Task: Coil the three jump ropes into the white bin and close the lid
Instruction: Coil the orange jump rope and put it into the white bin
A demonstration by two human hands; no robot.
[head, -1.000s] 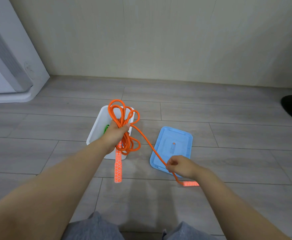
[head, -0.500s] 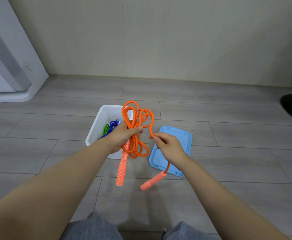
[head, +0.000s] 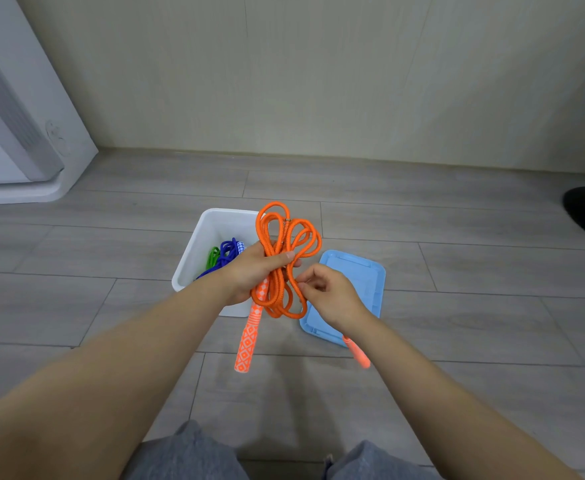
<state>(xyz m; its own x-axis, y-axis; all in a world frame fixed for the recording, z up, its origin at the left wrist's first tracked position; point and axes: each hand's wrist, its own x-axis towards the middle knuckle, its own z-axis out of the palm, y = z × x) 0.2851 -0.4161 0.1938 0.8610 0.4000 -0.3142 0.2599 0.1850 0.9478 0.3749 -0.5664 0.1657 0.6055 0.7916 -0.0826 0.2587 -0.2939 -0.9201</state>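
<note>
Head view. Left hand at frame centre is gripping the orange rope around the middle of its coil, loops fanning above the fist and hanging below it. One patterned handle is dangling straight down from the bundle. Right hand, just right of the coil, is pinching the rope's last free strand with fingertips close together; the second handle is showing below that wrist, mostly hidden by the forearm.

Bin is sitting on the floor behind the left hand, open, with the blue rope and green rope already lying inside. Lid is lying flat on the floor just right of the bin, partly under the right hand.

Judgement: two ropes are stowed, the third is nearly coiled, the lid is not yet on. To finish this step well, the right hand should be feeding the last strand into the left fist so no tail is trailing, then tucking both handles alongside the loops. The left grip needs to be staying firm at the waist; the loops look springy and could be popping open over the rim when released, fouling the lid.
</note>
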